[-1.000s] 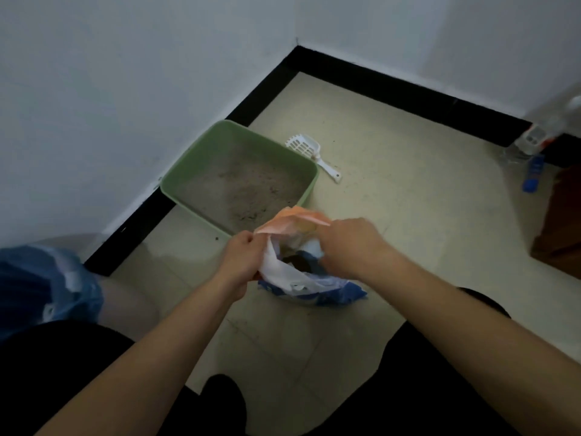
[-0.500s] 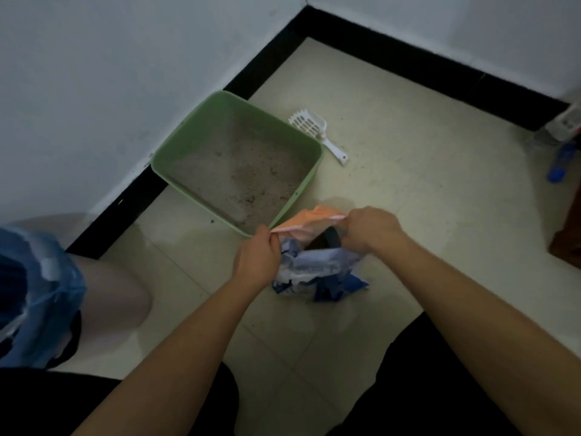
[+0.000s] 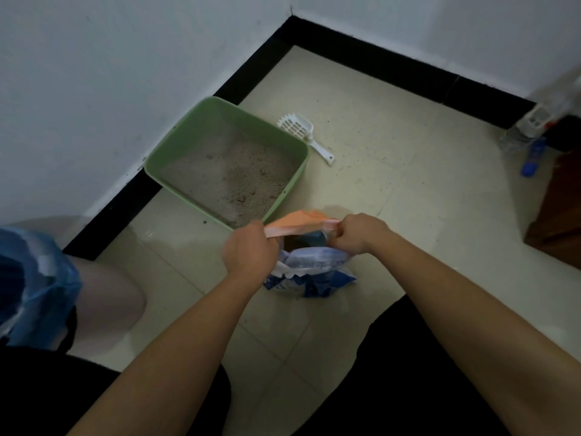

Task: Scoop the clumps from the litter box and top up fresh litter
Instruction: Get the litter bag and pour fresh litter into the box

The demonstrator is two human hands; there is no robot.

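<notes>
Blue-and-white plastic litter bag [image 3: 309, 272] with an orange top stands on the floor [image 3: 408, 190], beside the near corner of the green plastic litter box [image 3: 180, 135]. Our left hand [image 3: 248, 250] and right hand [image 3: 361, 232] each grip its mouth, fingers curled; we should pull evenly, bag upright.

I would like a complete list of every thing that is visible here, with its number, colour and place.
litter box: one, green, in the floor corner
litter: grey, inside the litter box
scoop: one, white, on the floor right of the box
litter bag: one, blue-white with orange top, on the floor before the box
bin liner: one, blue, left edge
bottle: one, clear, white label, far right
blue object: one, beside the bottle, unclear
wooden furniture: one, brown, right edge
left hand: one, grips the bag's top
right hand: one, grips the bag's top
</notes>
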